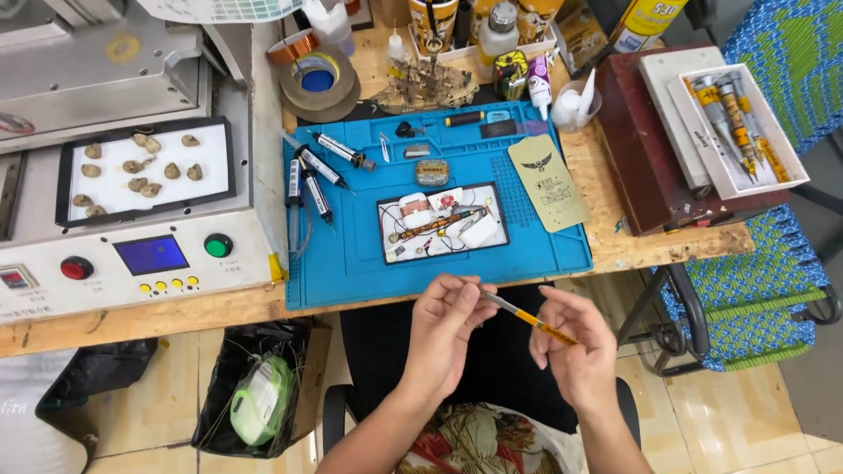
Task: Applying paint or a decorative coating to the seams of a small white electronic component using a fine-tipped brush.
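You hold a thin screwdriver (527, 317) between both hands, below the worktop (615, 250) edge and over your lap: your left hand (443, 329) has its fingers pinched shut on the metal tip end, and your right hand (575, 347) has its fingers closed round the yellow handle. Just above, on the blue mat (369, 254), lies an opened phone (443, 224), with syringes (316, 175) to its left.

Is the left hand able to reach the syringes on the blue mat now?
Probably yes. The left hand hovers just off the blue mat, nothing stands between it and the syringes, but it pinches a screwdriver with the right hand.
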